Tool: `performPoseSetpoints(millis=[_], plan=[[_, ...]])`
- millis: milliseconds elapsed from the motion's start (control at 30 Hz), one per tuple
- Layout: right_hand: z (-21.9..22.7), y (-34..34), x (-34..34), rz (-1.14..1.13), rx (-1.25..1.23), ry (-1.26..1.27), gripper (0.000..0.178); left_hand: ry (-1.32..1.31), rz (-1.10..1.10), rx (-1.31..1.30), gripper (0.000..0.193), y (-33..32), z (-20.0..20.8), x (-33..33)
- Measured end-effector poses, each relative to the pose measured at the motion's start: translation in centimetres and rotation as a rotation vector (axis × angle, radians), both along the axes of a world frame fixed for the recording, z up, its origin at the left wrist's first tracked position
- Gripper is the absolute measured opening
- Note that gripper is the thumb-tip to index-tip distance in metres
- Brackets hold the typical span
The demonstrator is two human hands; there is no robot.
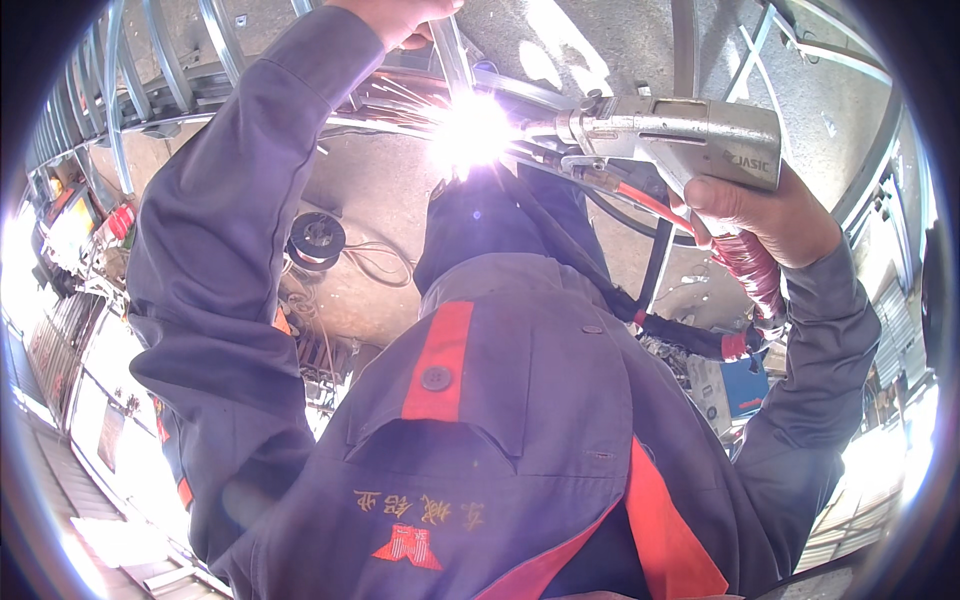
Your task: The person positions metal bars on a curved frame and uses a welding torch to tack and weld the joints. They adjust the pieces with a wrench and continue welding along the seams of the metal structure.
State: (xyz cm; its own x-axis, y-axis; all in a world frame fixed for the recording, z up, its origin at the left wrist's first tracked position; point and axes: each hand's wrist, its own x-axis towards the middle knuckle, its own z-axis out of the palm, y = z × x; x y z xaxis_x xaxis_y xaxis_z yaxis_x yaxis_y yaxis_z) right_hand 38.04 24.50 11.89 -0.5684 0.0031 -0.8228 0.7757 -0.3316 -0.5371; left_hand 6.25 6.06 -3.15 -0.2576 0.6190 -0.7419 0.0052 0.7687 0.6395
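Welding gun [690,130], boxy scuffed metal, wrapped by right grip [775,215]; left grip [395,18] holds slim metal bar [452,55], end lost in glare [470,132].

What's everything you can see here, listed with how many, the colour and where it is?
Welding gun: one, silver-grey, upper right
White glare: one, white with sparks, at the gun's tip
Metal bar: one, silvery, top centre
Curved metal frame: one, silvery, upper left
Red wrapped sleeve: one, red, below the gun
Orange-red tube: one, beneath the gun
Spool: one, black, floor left of centre
Blue box: one, lower right
Floor: one, grey, behind everything
Clutter: uncountable, mixed colours, left edge
Jacket: one, grey with red trim, lower centre
Left hand: one, bare, top, holding the bar
Right hand: one, bare, right, gripping the gun
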Motion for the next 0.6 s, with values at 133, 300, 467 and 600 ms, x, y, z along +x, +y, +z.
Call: performPoseSetpoints(millis=[133,300,467,600], plan=[[0.2,0.1,0.4,-0.013,-0.021,-0.016,0.042,0.001,-0.003,0.0,0.027,0.0,0.1,0.0],[0.2,1.1,1.9,-0.035,-0.048,-0.034,0.056,0.008,-0.006,0.0,0.026,-0.2,-0.2,0.1],[2.6,2.6,5.4,-0.277,0.06,0.096,0.054,-0.009,0.002,0.03,0.025,-0.3,-0.8,0.2],[4.5,3.0,10.1,-0.48,0.303,0.154,0.058,0.142,-0.045,0.049,0.028,-0.8,-0.2,0.4]])
